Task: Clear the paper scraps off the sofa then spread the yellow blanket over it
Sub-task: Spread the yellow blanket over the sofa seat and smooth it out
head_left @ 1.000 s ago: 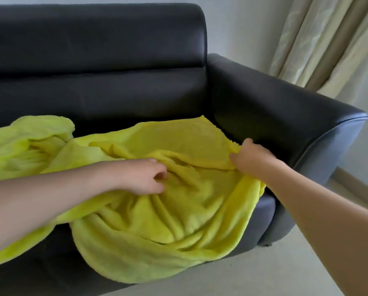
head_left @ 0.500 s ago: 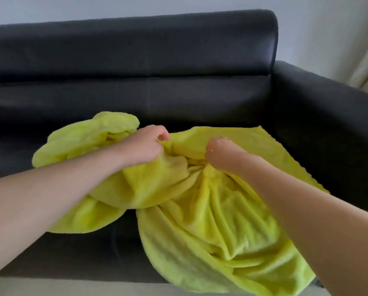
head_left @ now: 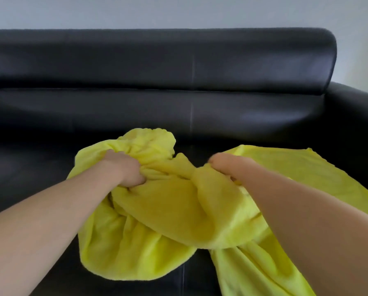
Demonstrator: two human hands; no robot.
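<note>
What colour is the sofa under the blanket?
Black, a smooth leather-like sofa, seen in the head view.

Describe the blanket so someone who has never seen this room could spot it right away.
Find the long black sofa against the pale wall. On its seat, toward the right, lies the yellow blanket, bunched and spilling over the front edge. The left hand and right hand both grip it, and it is the only bright, soft thing there.

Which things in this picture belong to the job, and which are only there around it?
For the job:
yellow blanket, bunched
sofa
left hand, gripping the blanket
right hand, gripping the blanket

Only around:
wall
</note>
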